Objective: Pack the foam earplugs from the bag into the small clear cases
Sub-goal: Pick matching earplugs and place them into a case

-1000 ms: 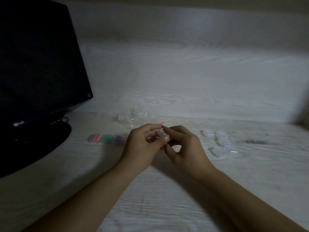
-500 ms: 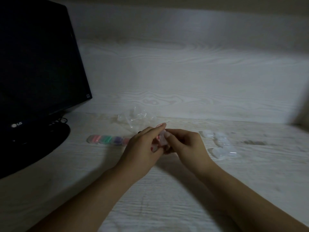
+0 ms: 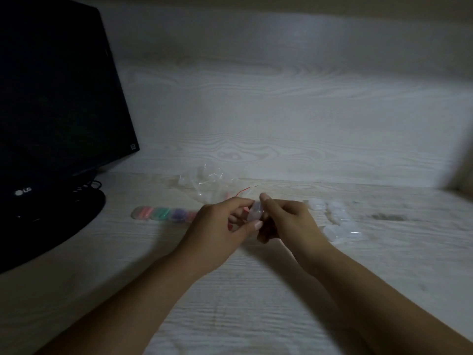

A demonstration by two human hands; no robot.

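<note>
A small clear case (image 3: 255, 212) is pinched between my two hands above the middle of the desk. My left hand (image 3: 220, 229) grips its left side with thumb and fingers; my right hand (image 3: 286, 221) grips its right side. Something red shows inside my left fingers; I cannot tell what it is. Behind my hands lies the crumpled clear bag (image 3: 207, 183) with a red wire tie (image 3: 243, 191). A row of filled cases (image 3: 163, 213) holding pink, green and purple earplugs lies to the left. A cluster of empty clear cases (image 3: 337, 221) lies to the right.
A black monitor (image 3: 51, 111) on a round black base (image 3: 64, 213) stands at the left, with cables behind it. The pale wood-grain desk (image 3: 230, 303) ends at a back wall of the same finish. A dark smudge (image 3: 386, 217) marks the desk at the right.
Both hands have dropped slightly toward the desk and closed in around the case; the left fingers have curled further over it.
</note>
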